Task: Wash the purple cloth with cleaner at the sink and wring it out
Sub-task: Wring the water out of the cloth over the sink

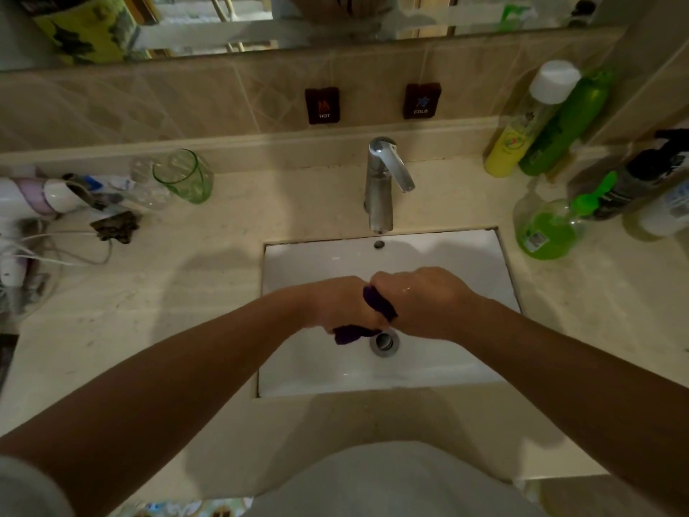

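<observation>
- Beige stone counter [208,292] fills the frame around a white rectangular sink [428,263] at the centre, with tiled wall and a mirror edge along the top.
- We hold both hands over the basin, just above the drain [384,342].
- Our left hand [335,305] is curled tight round the purple cloth [376,304]; a dark tail of it hangs out below the fist, beside the drain.
- Our right hand [425,300] is also closed on the cloth, knuckles pressed against the left hand, so only a narrow twisted strip shows between them.
- Chrome tap [384,181] stands at the upper centre; we see no water running.
- Green liquid bottle [548,225] sits at the right of the frame, a green glass [186,177] at the upper left.
</observation>
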